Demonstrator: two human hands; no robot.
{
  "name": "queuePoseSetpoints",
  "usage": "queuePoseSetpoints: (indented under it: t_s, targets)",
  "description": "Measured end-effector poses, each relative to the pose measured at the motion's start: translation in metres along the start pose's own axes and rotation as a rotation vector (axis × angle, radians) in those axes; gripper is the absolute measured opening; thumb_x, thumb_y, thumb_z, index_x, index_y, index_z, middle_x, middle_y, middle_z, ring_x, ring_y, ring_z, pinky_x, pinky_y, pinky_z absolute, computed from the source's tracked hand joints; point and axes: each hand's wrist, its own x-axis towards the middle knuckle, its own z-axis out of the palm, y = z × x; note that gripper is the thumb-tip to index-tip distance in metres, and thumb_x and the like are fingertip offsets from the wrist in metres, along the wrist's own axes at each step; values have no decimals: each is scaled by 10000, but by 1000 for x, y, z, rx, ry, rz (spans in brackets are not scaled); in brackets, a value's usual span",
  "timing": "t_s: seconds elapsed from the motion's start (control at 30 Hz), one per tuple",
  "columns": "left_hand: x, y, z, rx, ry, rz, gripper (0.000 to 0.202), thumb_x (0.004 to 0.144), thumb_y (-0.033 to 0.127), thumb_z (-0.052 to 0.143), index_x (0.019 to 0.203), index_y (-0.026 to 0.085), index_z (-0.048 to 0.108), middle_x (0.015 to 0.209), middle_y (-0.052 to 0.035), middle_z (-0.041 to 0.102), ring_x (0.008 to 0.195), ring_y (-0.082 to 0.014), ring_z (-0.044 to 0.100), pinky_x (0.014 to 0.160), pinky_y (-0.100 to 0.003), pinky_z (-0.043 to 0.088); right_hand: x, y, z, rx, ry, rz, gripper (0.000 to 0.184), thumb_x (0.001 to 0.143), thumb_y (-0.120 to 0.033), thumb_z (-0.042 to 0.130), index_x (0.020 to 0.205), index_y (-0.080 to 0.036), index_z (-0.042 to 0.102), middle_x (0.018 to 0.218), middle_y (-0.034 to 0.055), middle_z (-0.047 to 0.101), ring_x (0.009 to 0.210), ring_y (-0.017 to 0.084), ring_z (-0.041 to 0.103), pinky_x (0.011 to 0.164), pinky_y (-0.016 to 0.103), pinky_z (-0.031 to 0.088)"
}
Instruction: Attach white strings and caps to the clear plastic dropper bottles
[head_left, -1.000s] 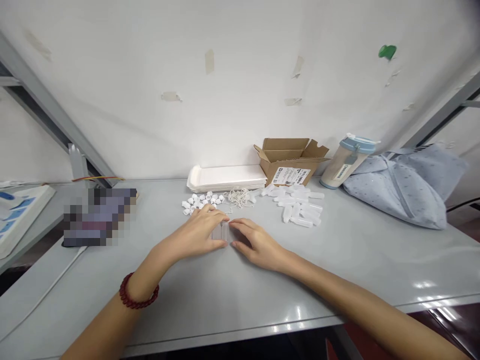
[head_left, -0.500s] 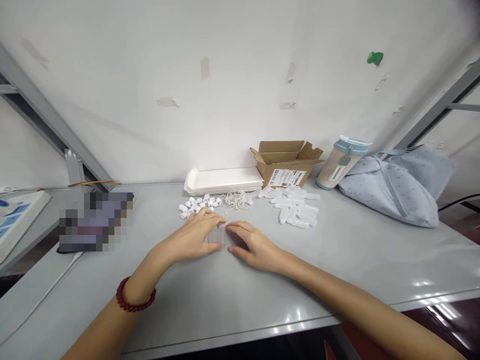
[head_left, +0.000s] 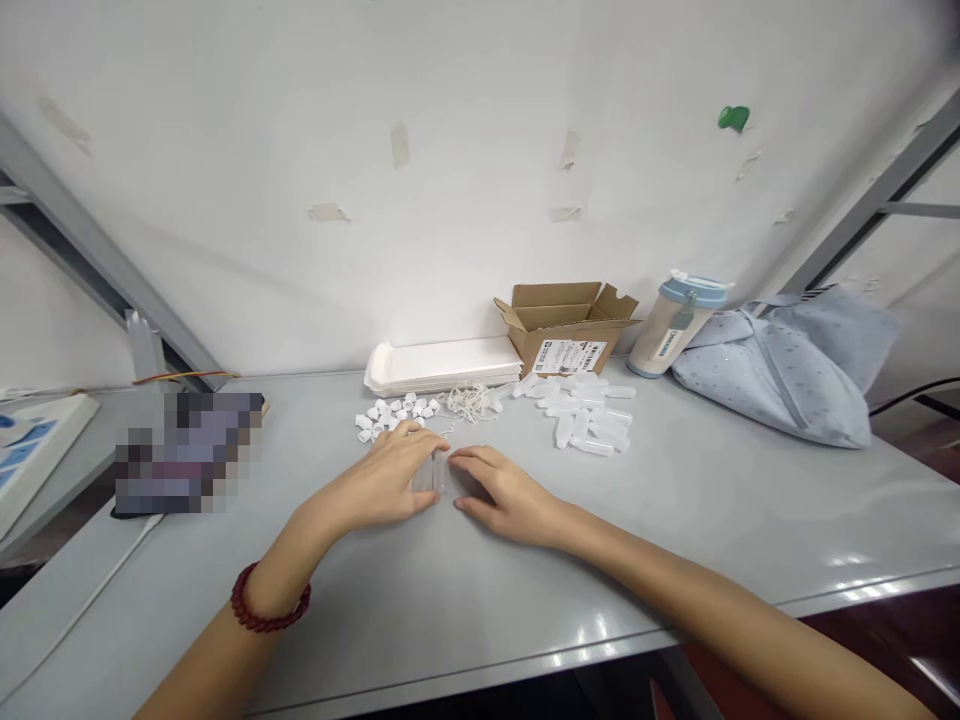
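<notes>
Both my hands rest on the grey table (head_left: 465, 600), meeting over a few small clear plastic tubes (head_left: 433, 473) that stand side by side. My left hand (head_left: 379, 480), with a red bead bracelet on its wrist, has its fingers curled against the tubes' left side. My right hand (head_left: 502, 490) presses its fingers against their right side. Behind the hands lie a cluster of small white caps (head_left: 394, 411), a tangle of white string (head_left: 469, 401) and a pile of loose clear tubes (head_left: 585, 415).
A stack of white trays (head_left: 442, 364) and an open cardboard box (head_left: 564, 332) stand by the wall. A blue-lidded cup (head_left: 673, 324) and a light blue cloth bag (head_left: 787, 375) sit at the right. A blurred object (head_left: 184, 450) and a white cable (head_left: 90, 590) lie at the left.
My hands stay together around the tubes. The head camera has turned slightly, so everything sits a little further left in the view.
</notes>
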Motion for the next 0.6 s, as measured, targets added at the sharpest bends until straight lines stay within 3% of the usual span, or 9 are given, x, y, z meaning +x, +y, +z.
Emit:
queuePoseSetpoints:
  t_s: [0.4, 0.6]
  targets:
    - [0, -2, 1, 7, 1, 3, 476, 774, 290, 568, 1230, 166, 505, 1228, -116, 558, 1222, -290, 401, 1002, -430, 358, -1, 0, 1, -23, 18, -18, 356, 852, -191, 575, 1198, -128, 518, 1168, 157, 581, 1083, 244, 542, 932, 418, 475]
    - [-3, -5, -11, -63, -17, -42, 591, 739, 401, 634, 1272, 208, 468, 1255, -106, 537, 1230, -297, 410, 1011, -440, 359, -1, -1, 1, -10, 28, -6, 314, 853, -183, 571, 1159, -122, 538, 1122, 155, 605, 1047, 240, 559, 920, 415, 479]
